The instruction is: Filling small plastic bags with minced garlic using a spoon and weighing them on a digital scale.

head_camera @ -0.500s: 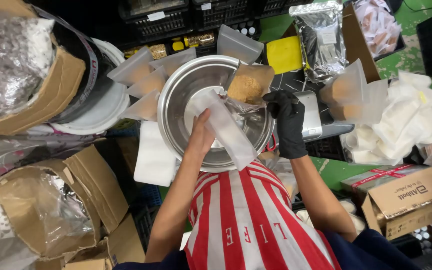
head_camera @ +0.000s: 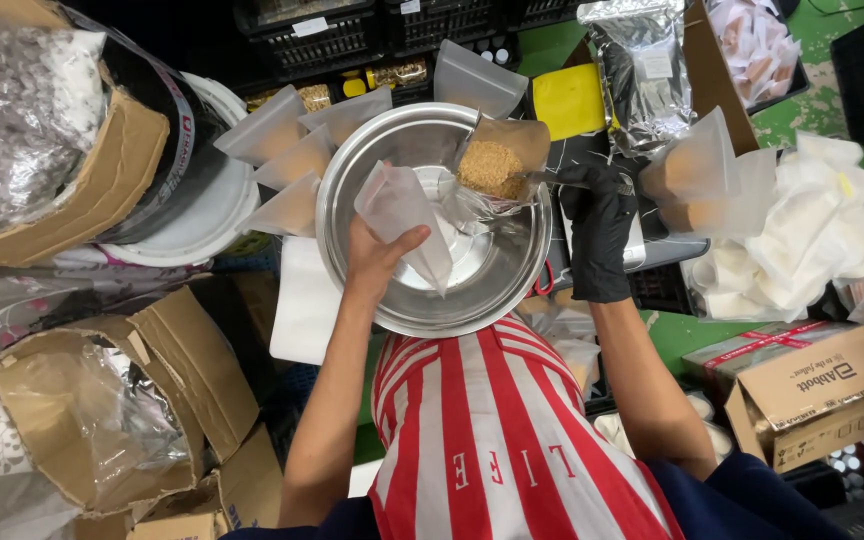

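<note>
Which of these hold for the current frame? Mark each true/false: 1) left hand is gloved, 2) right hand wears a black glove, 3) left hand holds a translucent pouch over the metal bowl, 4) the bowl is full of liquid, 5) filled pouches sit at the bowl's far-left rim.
1) False: the left hand is bare.
2) True: the right hand wears a black glove.
3) True: the translucent pouch is in its grip above the metal bowl.
4) False: the bowl shows bare metal, no liquid.
5) True: filled pouches lean along that rim.

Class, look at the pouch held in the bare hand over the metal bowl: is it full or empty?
Empty: the translucent pouch in the left hand looks flat and clear, unlike the brown-filled pouch above the bowl.
</note>
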